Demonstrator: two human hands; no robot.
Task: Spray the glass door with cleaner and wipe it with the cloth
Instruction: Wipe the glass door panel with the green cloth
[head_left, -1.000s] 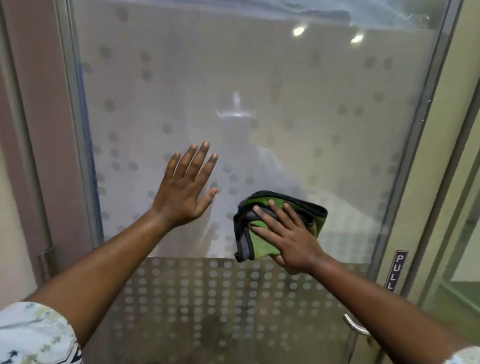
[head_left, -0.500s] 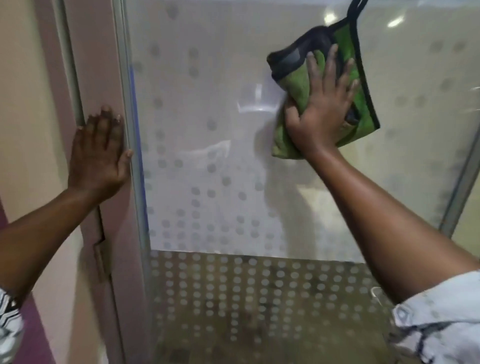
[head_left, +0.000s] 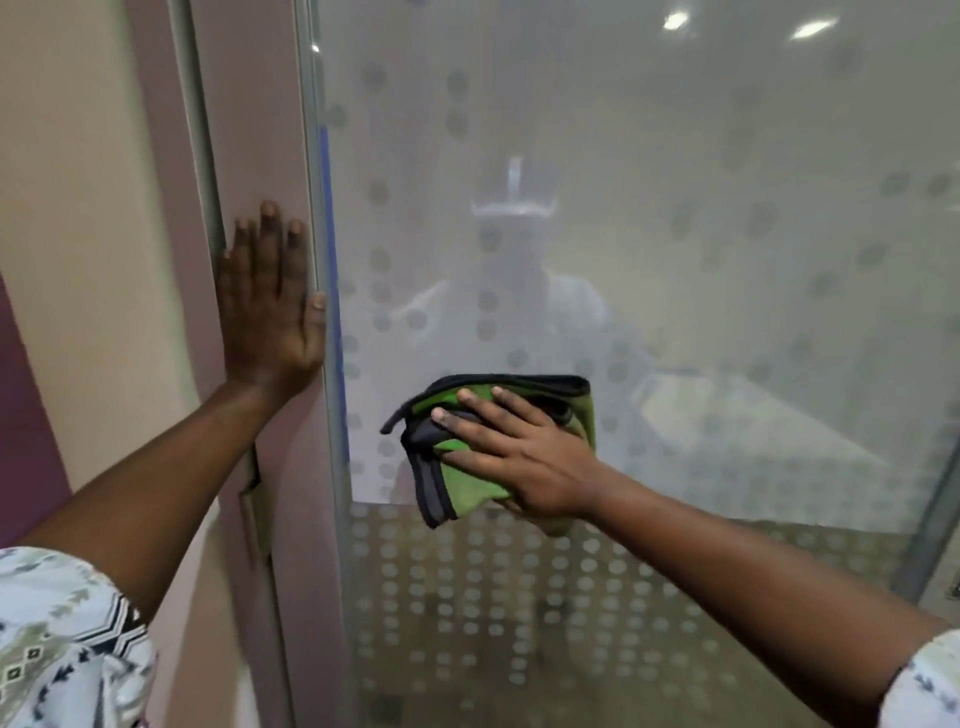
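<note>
The frosted glass door (head_left: 649, 234) with rows of dots fills the middle and right of the view. My right hand (head_left: 519, 457) presses a folded green cloth with black trim (head_left: 457, 478) flat against the glass, low on the frosted band near its left edge. Its fingers are spread and straight over the cloth. My left hand (head_left: 267, 306) rests flat on the pinkish door frame (head_left: 249, 130) beside the glass, fingers straight and pointing up, thumb touching the metal edge strip. No spray bottle is in view.
A metal strip (head_left: 317, 208) runs down the door's left edge. A hinge (head_left: 252, 499) sits on the frame below my left hand. A cream wall (head_left: 78, 208) lies to the left. The lower door panel (head_left: 519, 597) is darker, with pale dots.
My right hand has swept the cloth from high on the glass down and left to the lower frosted band. A second ago my left hand lay on the glass; it moved to the frame and stays there.
</note>
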